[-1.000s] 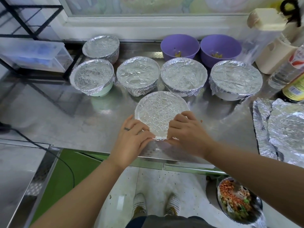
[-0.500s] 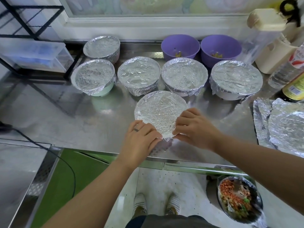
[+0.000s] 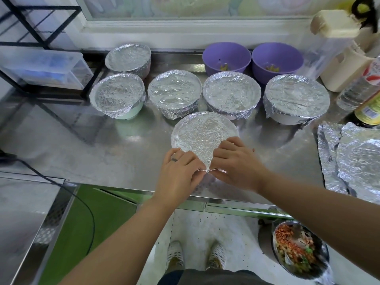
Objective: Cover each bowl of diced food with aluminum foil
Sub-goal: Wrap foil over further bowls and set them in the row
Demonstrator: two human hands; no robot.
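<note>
Foil-covered bowl (image 3: 202, 134) sits near the front edge of the desk (image 3: 82, 153), just before the row of covered bowls (image 3: 231, 93). We note left hand (image 3: 178, 173) and right hand (image 3: 236, 167) meeting at its near rim, fingers (image 3: 191, 161) of both curled, pinching the foil edge.

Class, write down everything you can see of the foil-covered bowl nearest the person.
The front bowl is round, its top wholly hidden under crinkled silver foil stretched flat across the rim. It stands upright on the steel table, nearer than the covered row. The left hand and right hand pinch the foil's near edge.
</note>
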